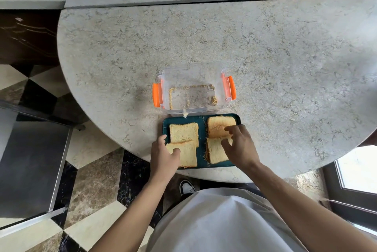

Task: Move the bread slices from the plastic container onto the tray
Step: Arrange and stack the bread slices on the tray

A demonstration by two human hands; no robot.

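Observation:
A clear plastic container (206, 72) with orange side clips stands on the table and holds only crumbs. Just in front of it lies a dark teal tray (202, 127) with bread slices in two stacks: back left (183, 131), front left (187, 154), back right (217, 126) and front right (215, 152). My left hand (163, 153) rests on the front left slice, thumb on top, fingers at the tray's left edge. My right hand (239, 145) lies over the right stacks, fingertips touching the back right slice.
The round stone table (265, 57) stretches far beyond the container. Its front edge is right under the tray. A dark metal-edged panel (30, 160) stands on the tiled floor to the left. A window frame (357, 170) is at the right.

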